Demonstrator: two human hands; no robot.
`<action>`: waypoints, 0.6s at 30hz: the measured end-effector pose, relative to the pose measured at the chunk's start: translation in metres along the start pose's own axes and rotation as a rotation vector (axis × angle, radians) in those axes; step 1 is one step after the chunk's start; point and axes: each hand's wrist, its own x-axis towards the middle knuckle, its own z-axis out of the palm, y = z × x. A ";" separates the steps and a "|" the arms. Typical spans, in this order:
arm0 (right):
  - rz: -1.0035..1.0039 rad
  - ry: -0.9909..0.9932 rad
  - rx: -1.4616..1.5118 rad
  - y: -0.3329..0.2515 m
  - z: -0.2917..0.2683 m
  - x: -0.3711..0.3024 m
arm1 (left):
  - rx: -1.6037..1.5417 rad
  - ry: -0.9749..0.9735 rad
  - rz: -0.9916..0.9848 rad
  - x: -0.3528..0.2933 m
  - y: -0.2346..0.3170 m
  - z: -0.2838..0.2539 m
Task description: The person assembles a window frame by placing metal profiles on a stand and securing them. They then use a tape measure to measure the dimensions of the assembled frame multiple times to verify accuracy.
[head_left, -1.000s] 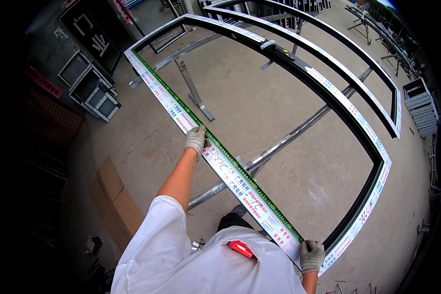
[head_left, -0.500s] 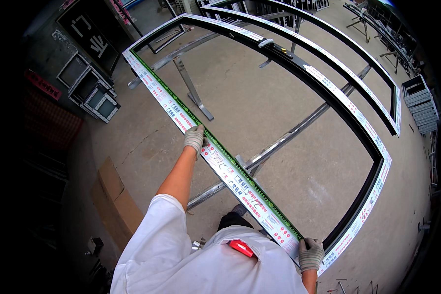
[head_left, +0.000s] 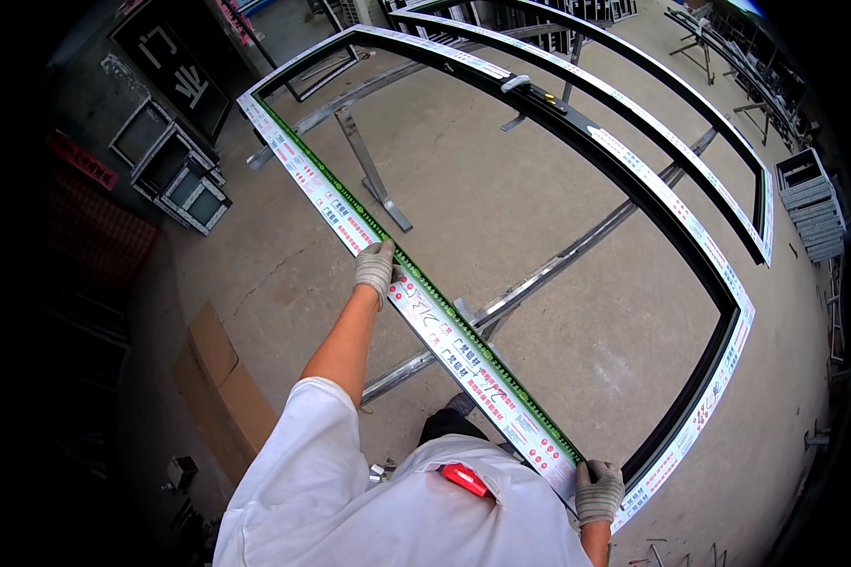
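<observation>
A large arched window frame (head_left: 336,213), black inside with printed white film on its faces, lies flat before me. Along the inner edge of its straight near bar runs a green tape measure blade (head_left: 487,354). My left hand (head_left: 375,267), in a grey-white knit glove, is closed over the blade and bar near the middle. At the near right corner my gloved right hand (head_left: 599,491) presses its fingers together on the blade's end; the fingertips are partly hidden. Handwritten marks show on the film between my hands. A red object (head_left: 465,479) sits at my shirt front.
Steel support bars (head_left: 558,260) run beneath the frame. A second arched frame (head_left: 633,109) lies beyond it. Smaller frames (head_left: 194,198) lean at the left, above flat cardboard (head_left: 227,378). Long profiles on stands (head_left: 756,85) and stacked pieces (head_left: 808,203) are at right.
</observation>
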 end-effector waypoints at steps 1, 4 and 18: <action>0.004 -0.003 0.006 0.001 0.000 0.000 | -0.004 -0.008 0.005 -0.001 0.000 -0.001; 0.006 0.001 0.004 0.002 0.001 -0.001 | -0.015 -0.026 0.022 -0.001 -0.001 -0.003; -0.008 0.006 0.022 0.002 0.002 0.000 | -0.060 -0.028 0.020 0.007 -0.006 -0.004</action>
